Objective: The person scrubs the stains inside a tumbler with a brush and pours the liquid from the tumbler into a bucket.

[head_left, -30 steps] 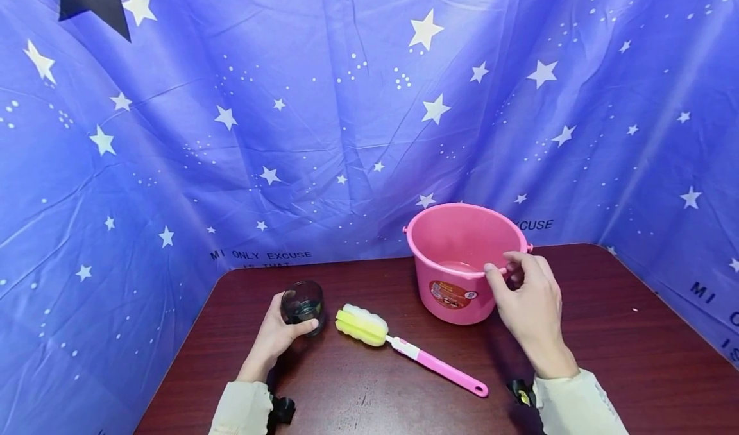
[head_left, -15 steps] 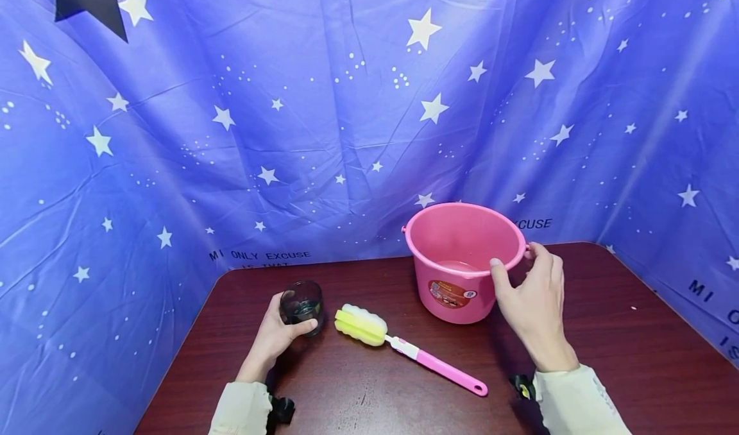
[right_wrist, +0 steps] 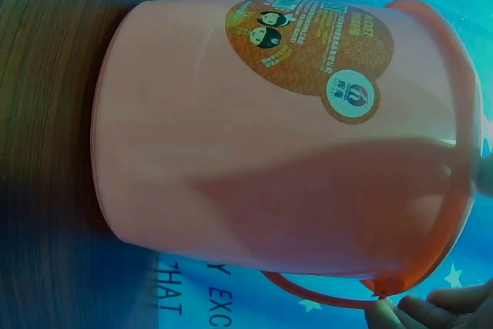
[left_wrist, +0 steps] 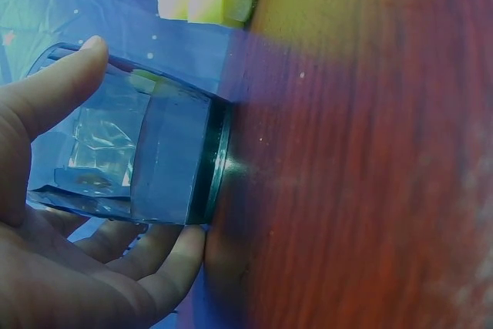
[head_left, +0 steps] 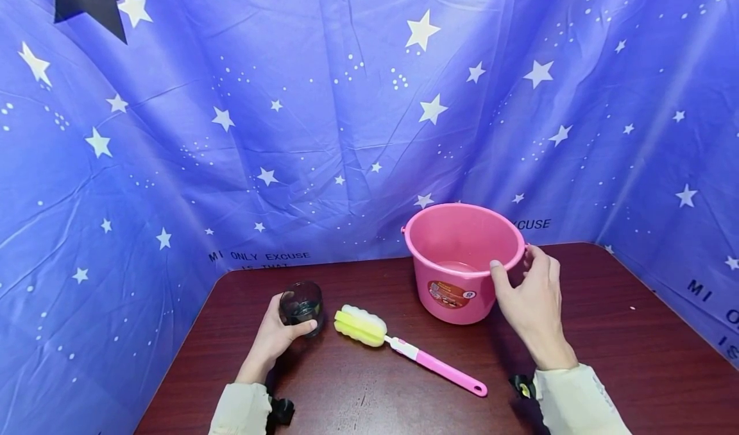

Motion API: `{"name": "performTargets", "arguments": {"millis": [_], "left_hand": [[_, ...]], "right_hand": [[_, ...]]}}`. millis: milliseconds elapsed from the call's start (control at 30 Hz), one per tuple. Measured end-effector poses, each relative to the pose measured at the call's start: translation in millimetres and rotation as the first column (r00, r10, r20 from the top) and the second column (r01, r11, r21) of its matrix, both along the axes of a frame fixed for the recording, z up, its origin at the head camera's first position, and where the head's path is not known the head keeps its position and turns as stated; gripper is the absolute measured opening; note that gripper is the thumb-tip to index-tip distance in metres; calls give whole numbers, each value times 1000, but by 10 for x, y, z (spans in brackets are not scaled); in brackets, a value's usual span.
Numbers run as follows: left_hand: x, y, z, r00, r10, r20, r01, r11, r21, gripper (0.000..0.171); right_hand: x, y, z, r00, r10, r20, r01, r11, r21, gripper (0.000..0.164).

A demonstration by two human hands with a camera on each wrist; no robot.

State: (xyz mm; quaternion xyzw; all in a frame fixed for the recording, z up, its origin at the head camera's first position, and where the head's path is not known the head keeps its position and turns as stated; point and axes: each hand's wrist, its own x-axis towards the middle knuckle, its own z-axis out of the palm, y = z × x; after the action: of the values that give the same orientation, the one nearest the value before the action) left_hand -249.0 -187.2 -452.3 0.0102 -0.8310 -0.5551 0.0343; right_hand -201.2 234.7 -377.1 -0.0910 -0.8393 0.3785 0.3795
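In the head view my left hand (head_left: 274, 335) grips a dark-tinted drinking glass (head_left: 301, 300), thumb on the near side and fingers round the far side. The left wrist view shows the glass (left_wrist: 146, 144) upright, its base at the tabletop; whether it contains liquid I cannot tell. A sponge bottle brush (head_left: 435, 366) with a yellow and white head and pink handle lies between my hands. My right hand (head_left: 534, 307) holds the pink bucket (head_left: 427, 278) at its right side. The thumb meets the rim, and the curled fingers (right_wrist: 431, 310) are by the handle joint.
All of this stands on a dark red-brown wooden table (head_left: 623, 332). A blue curtain with stars (head_left: 346, 101) hangs close behind the table and along both sides. The bucket's handle (right_wrist: 323, 297) hangs on its far side.
My right hand's fingers have shifted from over the bucket's front rim to its right side by the handle joint. The left hand, glass and brush stay put.
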Motion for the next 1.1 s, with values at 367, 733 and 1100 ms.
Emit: {"name": "performTargets", "arguments": {"millis": [367,733,1100], "left_hand": [[7,-2,-6,1000,4,4,-4,1000,-4,84],[5,3,-6,1000,3,3,-3,1000,1,84],[1,2,-10,1000,0,0,0,1000,9,85]], "right_hand": [[-22,40,-24,996,-4,94,6,1000,-25,71],[-34,41,-57,988,53,147,-39,994,-99,70],[-83,56,-101,991,82,105,-72,993,-97,58]]}}
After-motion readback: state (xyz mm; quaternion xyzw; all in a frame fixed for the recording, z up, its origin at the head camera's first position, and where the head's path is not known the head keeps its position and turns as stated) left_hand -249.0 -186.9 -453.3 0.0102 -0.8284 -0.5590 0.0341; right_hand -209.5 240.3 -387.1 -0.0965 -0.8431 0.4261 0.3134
